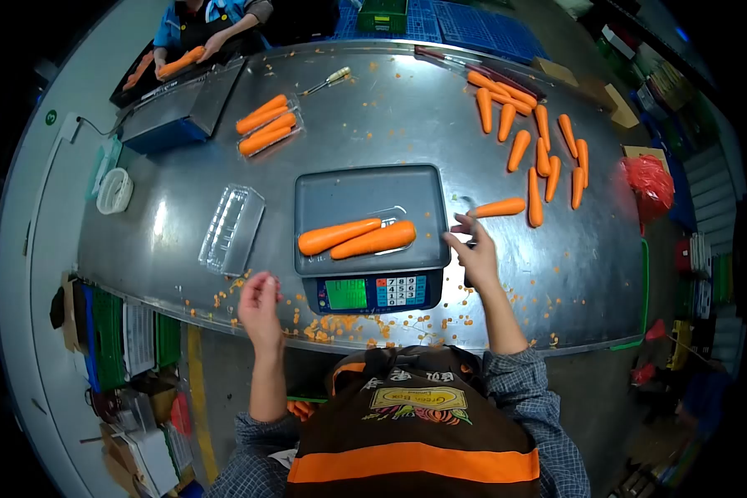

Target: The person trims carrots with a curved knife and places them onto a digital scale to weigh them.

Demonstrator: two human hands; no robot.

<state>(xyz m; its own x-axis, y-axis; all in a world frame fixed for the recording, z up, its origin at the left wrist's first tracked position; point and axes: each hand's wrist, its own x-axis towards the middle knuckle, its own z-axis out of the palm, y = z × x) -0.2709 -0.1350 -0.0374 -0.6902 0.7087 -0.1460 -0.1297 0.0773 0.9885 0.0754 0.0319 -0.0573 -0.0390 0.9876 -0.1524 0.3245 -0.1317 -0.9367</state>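
On the tray of a digital scale (pixel 365 191) two orange carrots (pixel 373 240) lie side by side, partly over a clear plastic tray (pixel 398 214). My right hand (pixel 476 253) is just off the scale's right edge, its fingers spread and nothing seen in them. A single carrot (pixel 500 207) lies close above those fingers. Left of the scale, my left hand (pixel 261 307) hovers near the front edge with its fingers curled together; nothing shows in them. An unfilled clear plastic tray (pixel 233 230) sits just above that hand.
Several loose carrots (pixel 534 197) are spread at the right. Another clear tray of carrots (pixel 267 126) sits at the upper left, beside a wooden-handled tool (pixel 328 80). Carrot bits (pixel 365 328) litter the metal table (pixel 158 216). Across it, a co-worker's hands (pixel 212 46) hold a carrot.
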